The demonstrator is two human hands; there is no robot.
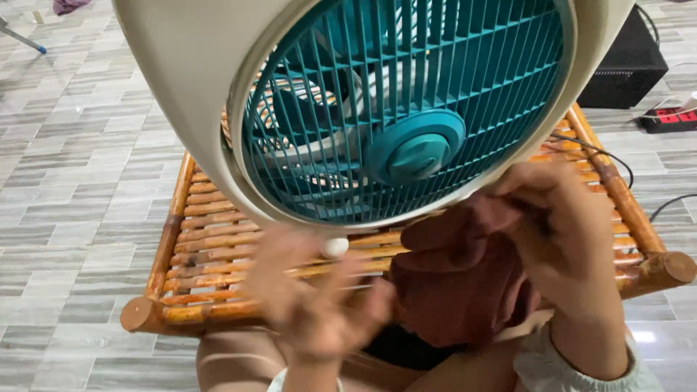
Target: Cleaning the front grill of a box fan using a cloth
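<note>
**Fan on bamboo rack, cloth in right hand**

Dark red cloth (457, 279) is bunched in the right hand (563, 232), fingers closed around its upper fold. The cloth hangs below and left of that hand, just under the fan's lower rim. Box fan (189, 87), cream housing with teal grille (435, 65), is directly above both hands, tilted toward the camera. Left hand (312, 294) is motion-blurred beside the cloth, fingers spread, holding nothing; a small white knob (335, 247) lies just above it. Bamboo slatted rack (196, 239) lies beneath the hands. Black box (628, 62) and red power strip (671, 117) are well beyond the right hand, on the grey tiled floor (72, 181).
</note>
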